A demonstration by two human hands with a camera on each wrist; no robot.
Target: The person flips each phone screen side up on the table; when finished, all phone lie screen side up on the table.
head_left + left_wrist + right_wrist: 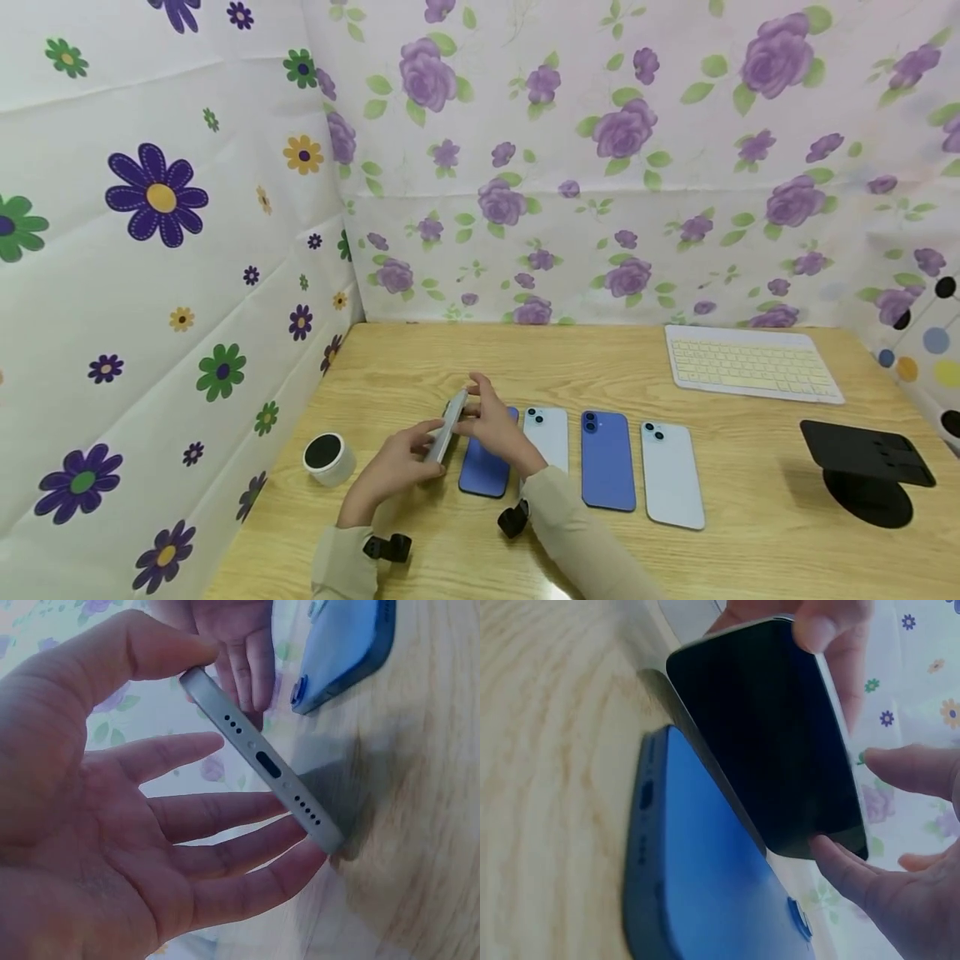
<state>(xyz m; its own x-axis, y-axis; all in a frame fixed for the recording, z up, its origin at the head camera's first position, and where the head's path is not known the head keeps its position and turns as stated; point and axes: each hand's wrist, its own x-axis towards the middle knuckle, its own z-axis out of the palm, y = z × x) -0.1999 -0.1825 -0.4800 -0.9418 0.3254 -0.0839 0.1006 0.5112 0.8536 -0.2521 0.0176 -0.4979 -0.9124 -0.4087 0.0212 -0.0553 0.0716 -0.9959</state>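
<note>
A pale smartphone (447, 427) stands tilted on its long side, its dark screen (761, 742) facing right. My left hand (397, 465) grips its near end, the thumb on the upper edge and the fingertips by the lower edge. The end with the charging port (268, 764) faces the left wrist camera. At the far end, my right hand (491, 425) touches the screen with a fingertip (825, 844); its fingers are fairly straight. A blue smartphone (486, 462) lies back up right beside it, partly under the right hand.
A light smartphone (551, 437), a second blue one (608, 462) and another light one (672, 479) lie in a row to the right, backs up. A white round container (330, 467) stands left, a keyboard (753, 367) at the back right, and a black stand (866, 462) right.
</note>
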